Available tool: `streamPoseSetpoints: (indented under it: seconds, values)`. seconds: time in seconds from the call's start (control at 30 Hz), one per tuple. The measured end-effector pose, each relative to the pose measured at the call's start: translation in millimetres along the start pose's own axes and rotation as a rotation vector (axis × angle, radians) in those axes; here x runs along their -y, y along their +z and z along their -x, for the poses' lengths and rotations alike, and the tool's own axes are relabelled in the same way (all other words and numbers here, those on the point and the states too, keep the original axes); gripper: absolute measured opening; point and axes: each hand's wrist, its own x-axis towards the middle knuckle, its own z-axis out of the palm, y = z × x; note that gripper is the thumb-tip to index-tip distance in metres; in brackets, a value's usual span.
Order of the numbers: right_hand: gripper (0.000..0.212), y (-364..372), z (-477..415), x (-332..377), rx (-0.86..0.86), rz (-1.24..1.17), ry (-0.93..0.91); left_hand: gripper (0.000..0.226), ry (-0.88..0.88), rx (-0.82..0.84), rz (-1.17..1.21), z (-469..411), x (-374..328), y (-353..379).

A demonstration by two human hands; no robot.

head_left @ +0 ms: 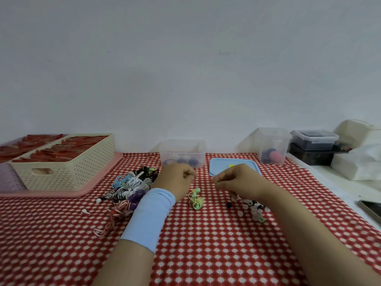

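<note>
A small coiled yellow-green earphone set (pixel 195 200) lies on the red-and-white checked cloth (pixel 206 244), between my hands and slightly nearer to me. My left hand (pixel 178 178), with a light blue wristband on the forearm, hovers just left of it, fingers curled into a loose fist with nothing visible in them. My right hand (pixel 237 180) hovers to the right, thumb and fingertips pinched on a tiny piece (pixel 215 183) too small to identify. Under the right wrist lies a scatter of small ear tips (pixel 254 210), with a black one (pixel 228 204) apart.
A tangled pile of coloured earphones (pixel 132 188) lies left of my left arm. Behind are a cream basket (pixel 68 174) on a pink tray, two clear tubs (pixel 182 152) (pixel 272 145), a blue lid (pixel 218 168), and dark boxes (pixel 314 141) at the right. A phone (pixel 371 209) lies by the right edge.
</note>
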Motion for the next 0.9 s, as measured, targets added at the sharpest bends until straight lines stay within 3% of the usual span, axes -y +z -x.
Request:
streamPoseSetpoints:
  seconds: [0.13,0.3,0.43,0.57,0.63,0.77,0.9]
  values:
    - [0.006,3,0,-2,-0.016,0.019,-0.016,0.019,-0.102,0.187,-0.204,2,-4,3]
    - [0.006,5,-3,-3,-0.011,0.041,-0.021,0.019,-0.195,0.212,-0.240,-7,4,8]
    - [0.009,6,-3,-4,-0.019,0.059,-0.016,0.035,-0.272,0.266,-0.243,-12,6,11]
    - [0.006,7,-2,-2,-0.077,-0.014,-0.002,0.017,-0.250,0.225,-0.223,-12,9,12]
    - [0.004,6,-1,-1,-0.098,-0.062,0.006,0.016,-0.171,0.160,-0.130,-7,4,10]
    - [0.005,3,1,2,-0.107,-0.287,0.013,0.020,-0.017,0.018,0.326,0,-10,11]
    - [0.015,0,-1,2,-0.078,-0.507,0.016,0.019,-0.032,0.093,0.615,4,-17,18]
